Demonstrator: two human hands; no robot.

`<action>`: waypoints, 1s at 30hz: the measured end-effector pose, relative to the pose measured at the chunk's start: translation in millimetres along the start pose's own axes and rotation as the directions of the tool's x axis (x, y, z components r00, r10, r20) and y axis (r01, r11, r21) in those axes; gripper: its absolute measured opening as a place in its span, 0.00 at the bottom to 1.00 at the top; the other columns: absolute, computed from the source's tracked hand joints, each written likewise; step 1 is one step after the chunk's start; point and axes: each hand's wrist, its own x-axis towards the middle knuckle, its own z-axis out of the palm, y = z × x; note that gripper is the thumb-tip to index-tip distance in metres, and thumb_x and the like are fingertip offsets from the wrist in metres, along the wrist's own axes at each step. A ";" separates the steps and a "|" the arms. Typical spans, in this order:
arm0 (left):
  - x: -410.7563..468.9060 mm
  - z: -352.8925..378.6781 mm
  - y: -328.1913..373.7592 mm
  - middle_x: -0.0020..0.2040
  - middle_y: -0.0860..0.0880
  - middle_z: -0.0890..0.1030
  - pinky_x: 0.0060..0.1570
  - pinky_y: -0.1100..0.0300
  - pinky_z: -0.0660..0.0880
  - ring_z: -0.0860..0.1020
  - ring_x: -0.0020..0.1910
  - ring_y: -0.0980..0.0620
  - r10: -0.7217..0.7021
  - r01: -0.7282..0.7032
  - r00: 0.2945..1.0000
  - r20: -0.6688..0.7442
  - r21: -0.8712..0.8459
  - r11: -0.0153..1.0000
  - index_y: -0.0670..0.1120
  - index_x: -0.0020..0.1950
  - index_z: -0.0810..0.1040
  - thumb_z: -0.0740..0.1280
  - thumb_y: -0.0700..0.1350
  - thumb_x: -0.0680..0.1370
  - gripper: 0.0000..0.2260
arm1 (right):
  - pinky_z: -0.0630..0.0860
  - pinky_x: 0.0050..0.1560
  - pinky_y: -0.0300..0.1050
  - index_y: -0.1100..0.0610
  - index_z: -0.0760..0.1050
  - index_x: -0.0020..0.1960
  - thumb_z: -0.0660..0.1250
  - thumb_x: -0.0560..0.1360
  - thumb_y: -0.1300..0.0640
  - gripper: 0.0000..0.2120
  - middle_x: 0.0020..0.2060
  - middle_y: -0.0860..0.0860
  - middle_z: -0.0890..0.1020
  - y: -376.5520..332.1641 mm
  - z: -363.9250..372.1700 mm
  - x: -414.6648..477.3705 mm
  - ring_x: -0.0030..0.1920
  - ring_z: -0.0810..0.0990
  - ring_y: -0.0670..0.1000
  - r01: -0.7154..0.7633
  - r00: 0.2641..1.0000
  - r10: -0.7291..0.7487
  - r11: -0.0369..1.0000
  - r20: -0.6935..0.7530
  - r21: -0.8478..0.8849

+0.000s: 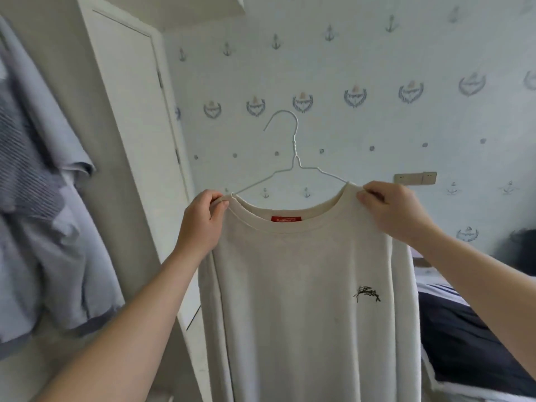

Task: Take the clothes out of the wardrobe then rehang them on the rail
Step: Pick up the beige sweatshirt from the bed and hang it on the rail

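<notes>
Two bare arms [116, 329] reach up from the bottom, nearest of all, one on the left and one on the right. There are two hands, the left hand [203, 219] and the right hand [391, 210]. There is one shirt [290, 285] and one hanger [295, 146]. The shirt is cream, with one red label [286, 219] inside the neck and one small black drawing [367, 295] on the chest. It is held up in the middle, in front of the far wall [377, 53], just right of one white door [130, 111]. Near on the left hang more clothes [49, 227]: one pale blue, one dark with stripes.

The bottom of the shirt is cut off by the edge. The hanger's two thin white sides go into the neck and hide under the cloth. Only the hook and the top show. The hook points up and touches nothing. The words on the label are too blurry to read. The clothes on the left are cut off too, so I cannot tell if there are more than two. On the right, dark bedding [464, 329] shows only in part.

The left hand pinches the shirt's left shoulder beside the neck, thumb and fingers curled tight on the cloth. The right hand pinches the right shoulder the same way. I cannot tell if the fingers also hold the wire under the cloth.
</notes>
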 end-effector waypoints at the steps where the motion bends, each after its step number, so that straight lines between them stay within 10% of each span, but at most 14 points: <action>1: 8.2 -20.2 6.5 0.47 0.51 0.80 0.43 0.76 0.66 0.76 0.46 0.56 0.047 -0.046 0.998 -0.037 0.014 0.999 0.45 0.52 0.78 0.64 0.43 0.81 0.03 | 0.68 0.34 0.42 0.56 0.77 0.39 0.64 0.79 0.55 0.10 0.31 0.52 0.77 -18.3 -4.3 5.5 0.34 0.73 0.52 0.031 0.999 -0.031 0.999 -0.016 0.017; 14: 133.7 -300.5 84.4 0.48 0.44 0.80 0.48 0.56 0.70 0.77 0.49 0.45 0.487 -0.312 0.761 -0.428 0.417 0.854 0.41 0.53 0.79 0.64 0.38 0.80 0.05 | 0.68 0.36 0.44 0.58 0.80 0.44 0.63 0.80 0.53 0.11 0.35 0.57 0.79 -289.7 -48.9 101.6 0.37 0.75 0.55 0.444 0.887 -0.423 0.892 -0.187 0.089; 30: 230.5 -516.3 0.6 0.50 0.48 0.80 0.49 0.51 0.74 0.77 0.50 0.45 0.352 -0.012 0.773 -0.528 0.543 0.840 0.49 0.51 0.78 0.63 0.41 0.81 0.05 | 0.69 0.37 0.44 0.60 0.79 0.42 0.63 0.79 0.54 0.13 0.36 0.54 0.79 -524.3 60.4 183.4 0.41 0.76 0.56 0.561 0.827 -0.538 0.780 -0.162 0.277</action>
